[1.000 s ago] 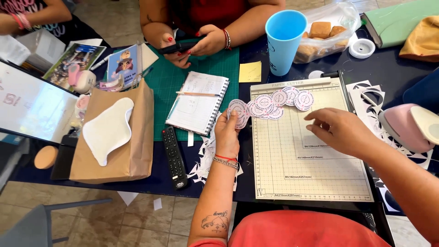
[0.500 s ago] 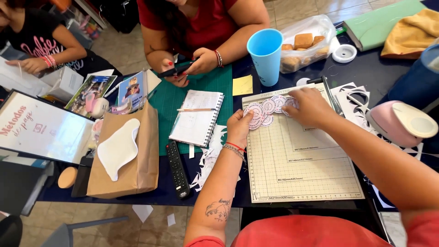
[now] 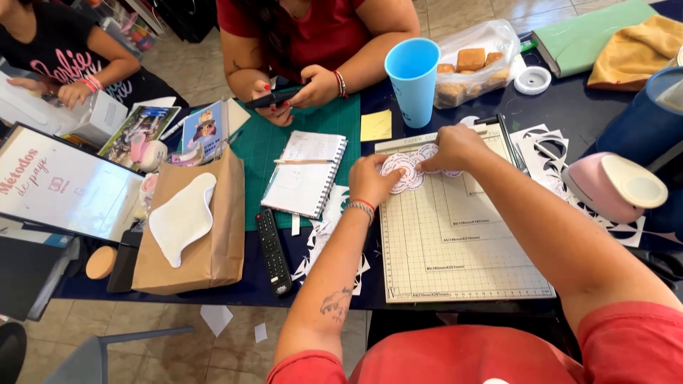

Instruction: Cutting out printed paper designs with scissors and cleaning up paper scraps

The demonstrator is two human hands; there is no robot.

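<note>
A clear plastic bag (image 3: 478,62) lies well beyond the hands and holds several square brown biscuits (image 3: 470,58). Just to its left stands a blue cup (image 3: 413,80), upright; what it contains cannot be told. A brown paper bag (image 3: 206,227) lies far off to the left of the hands with a white wavy cut-out (image 3: 181,217) on its face.

Both hands meet on a row of pale pink scalloped paper circles (image 3: 410,167) lying at the far end of a gridded cutting board (image 3: 455,242). The left hand (image 3: 371,179) is curled, knuckles up, its fingertips pressing down on the left circles; whether it pinches 1 of them cannot be told. The right hand (image 3: 452,147) is also loosely curled, its fingertips touching the circles at the right end of the row, with its thumb tucked under and hidden.

Both forearms reach forward from the red-clad lap, the left 1 straight with bracelets at the wrist, the right 1 slanting in across the board from the near right corner.

To the left of the left hand lies a spiral notebook (image 3: 306,174) with a pencil (image 3: 302,161) across it, and nearer the person a black remote (image 3: 272,250). To the right of the right hand sits a pink punch (image 3: 612,186) among white paper offcuts (image 3: 544,153). Across the table another person's hands hold a phone (image 3: 277,97).
</note>
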